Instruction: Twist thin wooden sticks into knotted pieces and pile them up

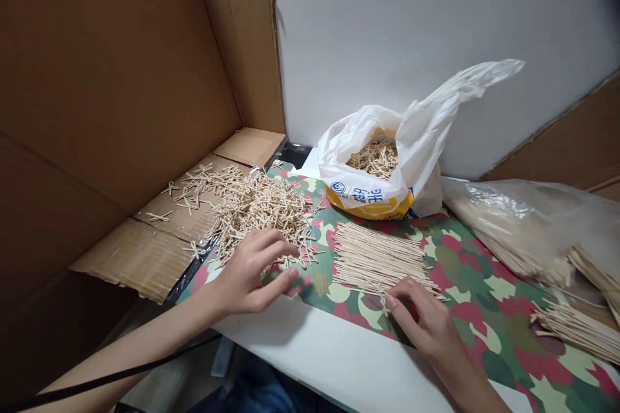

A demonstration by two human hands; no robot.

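Observation:
My left hand (252, 271) hovers with fingers spread at the near edge of a heap of small knotted straw pieces (261, 206); nothing is in it. My right hand (426, 322) rests on the camouflage-patterned mat (465, 284), fingertips pinched on the near end of a flat row of thin straight straw sticks (372, 258). Whether it grips one stick or just touches them is unclear.
A white and yellow plastic bag (387, 168) full of knotted pieces stands at the back against the white wall. Clear bags of long straw bundles (533, 232) lie at the right. Cardboard sheets (126, 97) wall off the left side. The white table edge (329, 355) is near me.

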